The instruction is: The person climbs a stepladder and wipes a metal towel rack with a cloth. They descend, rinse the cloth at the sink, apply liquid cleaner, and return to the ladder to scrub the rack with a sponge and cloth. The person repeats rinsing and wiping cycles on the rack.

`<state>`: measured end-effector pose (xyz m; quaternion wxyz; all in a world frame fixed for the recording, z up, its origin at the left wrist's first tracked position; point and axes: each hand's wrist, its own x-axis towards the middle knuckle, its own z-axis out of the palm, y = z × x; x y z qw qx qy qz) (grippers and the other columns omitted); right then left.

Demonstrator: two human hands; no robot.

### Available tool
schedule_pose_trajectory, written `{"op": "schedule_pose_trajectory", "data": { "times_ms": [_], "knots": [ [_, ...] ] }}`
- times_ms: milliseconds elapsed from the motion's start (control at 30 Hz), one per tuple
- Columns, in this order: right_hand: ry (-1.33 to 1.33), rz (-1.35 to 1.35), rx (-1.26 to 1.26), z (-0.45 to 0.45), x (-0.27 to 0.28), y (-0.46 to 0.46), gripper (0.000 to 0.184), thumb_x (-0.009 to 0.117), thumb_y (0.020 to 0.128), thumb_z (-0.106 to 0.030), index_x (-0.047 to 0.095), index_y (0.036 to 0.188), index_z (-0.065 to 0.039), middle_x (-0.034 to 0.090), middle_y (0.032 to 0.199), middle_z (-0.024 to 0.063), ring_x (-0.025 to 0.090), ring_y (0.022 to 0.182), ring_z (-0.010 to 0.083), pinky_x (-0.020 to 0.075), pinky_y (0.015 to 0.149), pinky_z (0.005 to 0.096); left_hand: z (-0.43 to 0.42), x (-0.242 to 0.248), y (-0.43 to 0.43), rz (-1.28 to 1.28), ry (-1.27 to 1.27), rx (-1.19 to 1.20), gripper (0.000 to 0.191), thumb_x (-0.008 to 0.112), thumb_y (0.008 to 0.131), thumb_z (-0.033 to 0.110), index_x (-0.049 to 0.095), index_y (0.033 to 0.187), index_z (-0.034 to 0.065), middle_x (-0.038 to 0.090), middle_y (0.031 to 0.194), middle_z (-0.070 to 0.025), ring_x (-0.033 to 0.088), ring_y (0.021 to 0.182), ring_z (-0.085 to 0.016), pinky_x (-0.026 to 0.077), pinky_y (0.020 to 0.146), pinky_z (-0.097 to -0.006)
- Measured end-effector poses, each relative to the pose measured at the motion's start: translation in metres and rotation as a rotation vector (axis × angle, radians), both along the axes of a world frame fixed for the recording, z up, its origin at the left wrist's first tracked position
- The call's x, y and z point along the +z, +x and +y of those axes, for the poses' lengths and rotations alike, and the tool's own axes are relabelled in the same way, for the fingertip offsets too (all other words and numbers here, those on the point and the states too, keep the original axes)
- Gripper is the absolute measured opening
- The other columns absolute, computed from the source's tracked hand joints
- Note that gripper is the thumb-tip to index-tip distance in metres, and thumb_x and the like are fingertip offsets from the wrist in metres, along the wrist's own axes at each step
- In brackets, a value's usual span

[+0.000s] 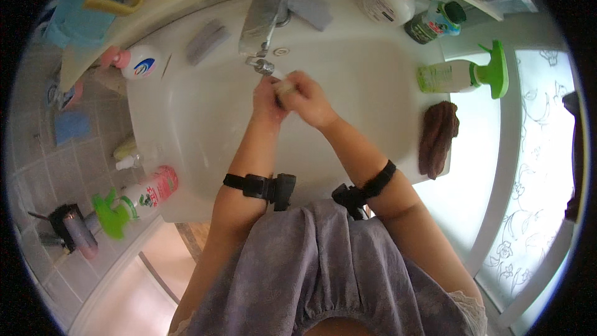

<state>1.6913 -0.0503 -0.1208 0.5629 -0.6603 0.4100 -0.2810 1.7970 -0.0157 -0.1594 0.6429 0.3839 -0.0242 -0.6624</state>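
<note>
Both my hands meet over the white sink basin (pixel 373 84), just below the faucet's swivel nozzle (pixel 263 66). Water seems to run from the nozzle onto them. My left hand (pixel 267 98) is on the left, its fingers curled against a small, blurred, pale and dark thing between the hands, which I cannot identify. My right hand (pixel 308 98) closes over the same spot from the right. Whether either hand grips that thing cannot be told. The metal faucet (pixel 261 18) rises behind them. A black strap with a device sits on each forearm.
Grey sponges (pixel 208 42) flank the faucet. On the right rim stand a green-topped spray bottle (pixel 452 76) and a folded brown cloth (pixel 438 140). Pump bottles (pixel 387 2) stand at the back. A red-and-white spray bottle (pixel 154 189) lies near the left rim.
</note>
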Motion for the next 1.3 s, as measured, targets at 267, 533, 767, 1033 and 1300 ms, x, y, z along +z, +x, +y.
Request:
{"op": "schedule_pose_trajectory", "data": {
  "times_ms": [267,533,767,1033,1300],
  "knots": [
    [0.085,0.115,-0.226,-0.008,0.003,0.026,0.032,0.058,0.089,-0.03,0.059,0.085,0.001,0.06,0.071,0.011,0.061,0.073,0.0208,0.0474,0.069,0.036,0.017,0.016,-0.048,0.119,-0.062,0.081,0.05,0.024,0.097,0.052,0.046,0.12,0.0146,0.056,0.096,-0.0006,0.058,0.077,-0.015,0.048,0.056,-0.0301],
    [0.214,0.077,-0.445,-0.003,-0.012,0.017,0.041,0.049,0.094,-0.036,0.052,0.068,-0.004,0.046,0.058,0.0015,0.042,0.051,0.014,0.0379,0.05,0.031,0.024,0.024,-0.069,-0.057,0.394,0.144,0.028,0.046,0.093,0.033,0.054,0.08,0.0097,0.05,0.062,0.0001,0.037,0.036,-0.01,0.025,0.031,-0.0253],
    [0.372,0.114,-0.452,0.002,-0.011,-0.001,0.041,0.051,0.093,-0.034,0.049,0.066,-0.004,0.047,0.058,0.0023,0.045,0.055,0.0131,0.0384,0.054,0.0311,0.03,0.023,-0.081,0.033,0.459,0.093,0.028,0.042,0.094,0.03,0.051,0.077,0.01,0.047,0.06,-0.0004,0.037,0.039,-0.01,0.023,0.032,-0.0251],
    [-0.207,0.064,-0.083,-0.061,0.122,0.004,0.046,0.052,0.09,-0.047,0.058,0.087,-0.002,0.06,0.081,0.0054,0.053,0.075,0.013,0.0437,0.071,0.0251,0.04,0.043,-0.065,0.021,0.47,-0.313,0.037,0.052,0.09,0.048,0.054,0.099,0.0118,0.05,0.072,-0.0019,0.046,0.053,-0.013,0.038,0.044,-0.0275],
    [0.108,-0.04,-0.009,-0.084,0.126,0.012,0.053,0.051,0.088,-0.055,0.059,0.078,-0.003,0.053,0.066,0.0026,0.049,0.063,0.0131,0.0413,0.064,0.0256,0.072,0.003,-0.02,-0.234,-0.03,0.037,0.024,0.058,0.088,0.016,0.051,0.109,0.0089,0.054,0.089,-0.0049,0.054,0.069,-0.015,0.044,0.055,-0.0276]
  ]
}}
